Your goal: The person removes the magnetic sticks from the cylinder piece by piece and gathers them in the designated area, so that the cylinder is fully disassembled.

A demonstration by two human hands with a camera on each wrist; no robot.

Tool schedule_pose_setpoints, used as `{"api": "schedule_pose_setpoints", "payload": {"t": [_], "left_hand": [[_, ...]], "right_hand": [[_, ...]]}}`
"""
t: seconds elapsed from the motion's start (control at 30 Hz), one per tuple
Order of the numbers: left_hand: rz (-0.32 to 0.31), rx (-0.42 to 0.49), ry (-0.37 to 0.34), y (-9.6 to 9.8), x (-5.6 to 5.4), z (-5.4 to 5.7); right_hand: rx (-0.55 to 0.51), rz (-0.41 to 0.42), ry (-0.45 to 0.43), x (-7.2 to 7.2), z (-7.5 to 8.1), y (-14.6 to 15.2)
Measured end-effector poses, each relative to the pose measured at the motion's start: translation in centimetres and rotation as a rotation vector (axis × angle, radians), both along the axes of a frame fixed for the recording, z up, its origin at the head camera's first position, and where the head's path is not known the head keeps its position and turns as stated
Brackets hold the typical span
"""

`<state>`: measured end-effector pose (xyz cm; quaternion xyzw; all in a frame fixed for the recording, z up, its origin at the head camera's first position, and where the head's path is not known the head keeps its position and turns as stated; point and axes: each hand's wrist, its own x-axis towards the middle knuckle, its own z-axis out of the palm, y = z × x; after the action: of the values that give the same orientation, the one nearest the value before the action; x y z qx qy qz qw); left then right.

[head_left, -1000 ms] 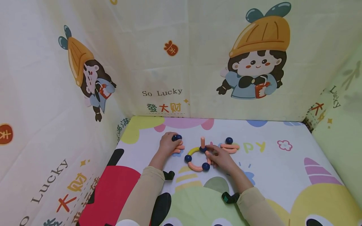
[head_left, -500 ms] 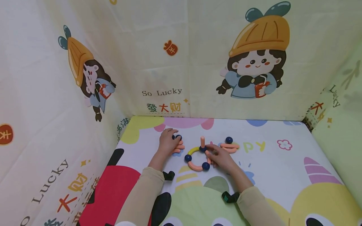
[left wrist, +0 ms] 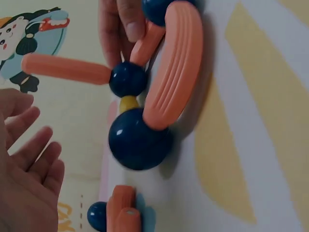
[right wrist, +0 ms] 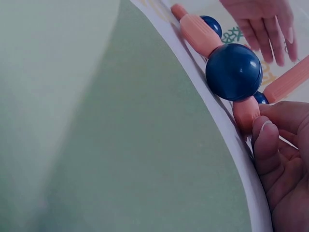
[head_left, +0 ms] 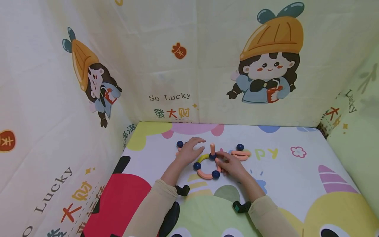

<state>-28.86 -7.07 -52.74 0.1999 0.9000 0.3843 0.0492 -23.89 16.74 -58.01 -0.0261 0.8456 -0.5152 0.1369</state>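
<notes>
In the middle of the table lies a ring of curved rods and dark blue balls, with one yellow curved rod (head_left: 203, 158) and an orange curved rod (head_left: 204, 175) at the front. An orange straight rod (head_left: 212, 148) stands upright on the ring's far ball (head_left: 212, 157). My right hand (head_left: 233, 167) pinches the orange curved rod (right wrist: 246, 115) on the ring's right side between thumb and fingers. My left hand (head_left: 189, 152) hovers left of the upright rod, its fingers extended and nothing in them; the left wrist view shows its spread fingers (left wrist: 43, 154).
Behind my left hand, a blue ball (head_left: 179, 144) and orange rods lie partly hidden. On the right lie another blue ball (head_left: 240, 147) and orange rods (head_left: 240, 153). Patterned cloth walls (head_left: 213, 75) enclose the table's back and sides.
My left hand has left the balls and rods on the left and moved right, toward the ring, with its fingers spread. My right hand has stayed on the ring.
</notes>
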Motion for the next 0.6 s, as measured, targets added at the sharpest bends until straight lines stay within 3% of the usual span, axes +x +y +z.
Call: {"api": "schedule_pose_setpoints", "payload": {"t": [0.17, 0.27, 0.6], "left_hand": [[-0.128, 0.066, -0.105, 1.2, 0.9, -0.4], [-0.146, 0.103, -0.126, 1.8, 1.1, -0.7], [0.032, 0.148, -0.237, 3.3, 1.8, -1.2]], "right_hand": [[0.005, 0.001, 0.005, 0.0, -0.1, 0.0], [0.0, 0.001, 0.007, 0.0, -0.1, 0.1], [-0.006, -0.002, 0.008, 0.0, 0.0, 0.1]]}}
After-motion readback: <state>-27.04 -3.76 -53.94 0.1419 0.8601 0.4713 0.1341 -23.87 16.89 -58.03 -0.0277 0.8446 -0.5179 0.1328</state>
